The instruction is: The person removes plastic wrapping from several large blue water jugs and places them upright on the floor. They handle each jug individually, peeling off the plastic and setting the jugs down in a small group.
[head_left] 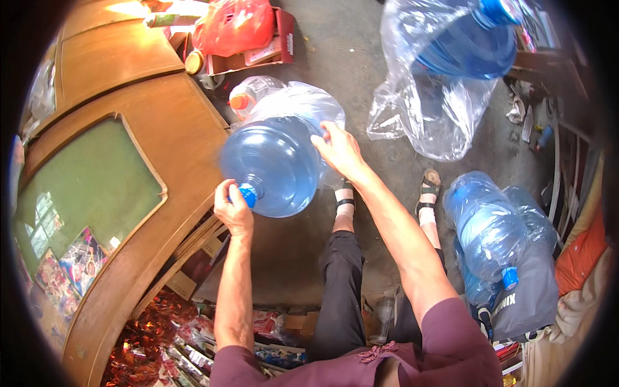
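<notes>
A large blue plastic water jug (271, 162) is tilted in front of me, its neck pointing down to the left. My left hand (234, 208) grips the blue cap (248, 195) at the neck. At the jug's right side is my right hand (338, 147), fingers spread beside a clear plastic bag (316, 104) that lies around the jug's far end. Whether these fingers pinch the bag's film cannot be told. Just beyond, a clear plastic bottle with an orange cap (239, 101) lies on its side.
A wooden cabinet (179, 126) with a green panel stands at the left. Another blue jug (469, 46) in clear plastic is at the upper right. Several bagged jugs (488, 227) lie at the right by a grey bag (527, 290). A red box (285, 36) holds a red plastic bag (237, 24).
</notes>
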Action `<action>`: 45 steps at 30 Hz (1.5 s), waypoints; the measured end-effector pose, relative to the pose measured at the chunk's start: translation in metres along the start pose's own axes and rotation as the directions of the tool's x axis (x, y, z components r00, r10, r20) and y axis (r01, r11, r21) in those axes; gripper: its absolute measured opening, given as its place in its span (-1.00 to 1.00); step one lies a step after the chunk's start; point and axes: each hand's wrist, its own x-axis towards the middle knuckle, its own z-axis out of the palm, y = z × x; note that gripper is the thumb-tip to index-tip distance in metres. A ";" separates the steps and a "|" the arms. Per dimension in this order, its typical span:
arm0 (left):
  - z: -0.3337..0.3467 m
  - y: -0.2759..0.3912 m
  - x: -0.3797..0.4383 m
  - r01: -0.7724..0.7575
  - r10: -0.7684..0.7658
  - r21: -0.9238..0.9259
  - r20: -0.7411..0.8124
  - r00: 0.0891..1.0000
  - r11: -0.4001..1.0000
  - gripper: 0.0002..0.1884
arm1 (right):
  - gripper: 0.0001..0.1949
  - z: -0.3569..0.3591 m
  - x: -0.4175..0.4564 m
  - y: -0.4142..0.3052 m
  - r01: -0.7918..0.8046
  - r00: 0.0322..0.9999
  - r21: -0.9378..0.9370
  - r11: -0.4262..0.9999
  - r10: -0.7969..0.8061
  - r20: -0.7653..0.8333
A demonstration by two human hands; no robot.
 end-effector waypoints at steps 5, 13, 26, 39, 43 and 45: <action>0.001 0.002 -0.002 -0.109 0.109 0.000 -0.005 0.994 0.994 -0.82 | -0.67 0.060 0.063 0.001 -0.046 0.993 -0.453 0.891 -0.010 -0.120; -0.008 0.003 -0.004 -0.128 0.128 0.061 -0.005 0.992 0.990 -0.82 | -0.94 0.051 0.031 -0.102 0.422 0.902 -0.090 0.902 -0.428 -0.062; -0.001 -0.083 -0.017 0.513 -0.522 -0.542 0.154 0.839 0.665 -0.49 | -0.37 0.045 0.005 -0.019 0.011 0.995 -0.458 0.889 -0.056 -0.085; 0.003 -0.064 0.049 -0.087 0.082 -0.301 -0.028 0.996 0.950 -0.63 | -0.70 0.044 -0.089 -0.027 0.484 0.872 -0.538 0.690 -0.427 0.238; 0.060 -0.118 0.100 0.442 -0.429 -0.263 0.107 0.897 0.858 -0.51 | -0.66 0.086 -0.094 -0.078 0.669 0.732 -0.477 0.570 -0.618 0.288; 0.068 -0.116 0.123 0.571 -0.544 -0.190 0.179 0.820 0.798 -0.44 | -0.64 0.101 -0.094 -0.111 0.747 0.648 -0.373 0.550 -0.726 0.229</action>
